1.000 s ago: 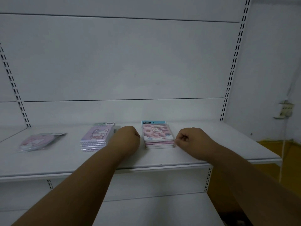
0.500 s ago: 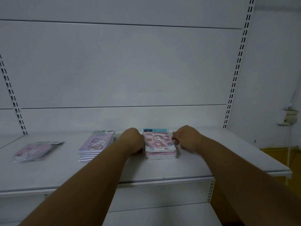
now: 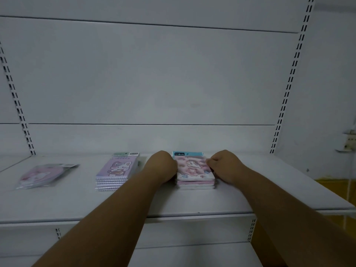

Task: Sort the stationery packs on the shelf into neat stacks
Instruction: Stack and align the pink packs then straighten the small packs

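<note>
On the white shelf [image 3: 192, 201] a stack of pink stationery packs [image 3: 193, 171] with a blue header lies in the middle. My left hand [image 3: 160, 164] is a fist pressed against the stack's left side. My right hand [image 3: 224, 163], fingers curled, presses against its right side. Left of them sits a stack of purple packs [image 3: 116, 171] with a cartoon cat on top. A loose pink pack [image 3: 45, 175] in clear wrap lies flat at the far left.
The white back panel [image 3: 154, 74] rises behind the shelf, with slotted uprights [image 3: 289, 83] at both sides. A lower shelf [image 3: 192, 255] sits below. At the right are a wall fitting [image 3: 348, 141] and yellow floor [image 3: 335, 187].
Both hands closed in on the pink stack from a gap either side and now press its sides. The view has tilted up slightly.
</note>
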The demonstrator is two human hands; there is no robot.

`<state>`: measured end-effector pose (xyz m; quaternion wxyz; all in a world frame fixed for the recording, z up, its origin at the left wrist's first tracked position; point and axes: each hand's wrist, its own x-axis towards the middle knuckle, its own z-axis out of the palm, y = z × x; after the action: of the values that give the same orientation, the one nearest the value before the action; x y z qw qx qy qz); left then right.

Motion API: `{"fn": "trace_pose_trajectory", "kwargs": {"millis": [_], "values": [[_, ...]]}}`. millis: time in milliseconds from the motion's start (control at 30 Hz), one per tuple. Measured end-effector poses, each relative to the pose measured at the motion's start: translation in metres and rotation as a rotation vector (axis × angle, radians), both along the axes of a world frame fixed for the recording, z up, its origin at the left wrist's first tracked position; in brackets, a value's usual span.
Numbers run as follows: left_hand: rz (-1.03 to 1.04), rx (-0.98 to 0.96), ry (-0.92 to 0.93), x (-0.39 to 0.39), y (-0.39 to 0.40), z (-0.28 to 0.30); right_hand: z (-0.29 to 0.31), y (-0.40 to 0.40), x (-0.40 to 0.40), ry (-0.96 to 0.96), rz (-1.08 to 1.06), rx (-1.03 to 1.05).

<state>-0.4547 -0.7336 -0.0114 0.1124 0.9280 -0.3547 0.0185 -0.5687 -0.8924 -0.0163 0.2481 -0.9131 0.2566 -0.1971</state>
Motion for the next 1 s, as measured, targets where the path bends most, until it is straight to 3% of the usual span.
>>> {"fn": "trace_pose_trajectory", "kwargs": {"millis": [100, 233, 333, 467, 633, 833, 1000], "values": [[0.041, -0.124, 0.077, -0.001, 0.002, 0.0, 0.0, 0.001, -0.001, -0.01, -0.012, -0.003], [0.053, -0.192, 0.004, -0.003, 0.009, -0.003, 0.003, 0.003, -0.001, 0.008, -0.064, -0.025], [0.072, -0.195, 0.014, -0.012, 0.014, 0.001, 0.013, 0.013, 0.0, 0.008, -0.122, -0.183], [0.083, -0.302, -0.055, -0.021, 0.037, 0.011, 0.033, 0.045, 0.006, -0.102, 0.017, -0.288], [0.028, -0.358, -0.17, -0.014, 0.105, 0.022, 0.063, 0.12, 0.022, -0.261, 0.169, -0.375], [0.069, -0.334, -0.243, 0.034, 0.206, 0.005, 0.092, 0.221, 0.065, -0.28, 0.258, -0.443], [0.055, -0.279, -0.303, 0.082, 0.287, -0.003, 0.082, 0.297, 0.114, -0.256, 0.252, -0.428]]}}
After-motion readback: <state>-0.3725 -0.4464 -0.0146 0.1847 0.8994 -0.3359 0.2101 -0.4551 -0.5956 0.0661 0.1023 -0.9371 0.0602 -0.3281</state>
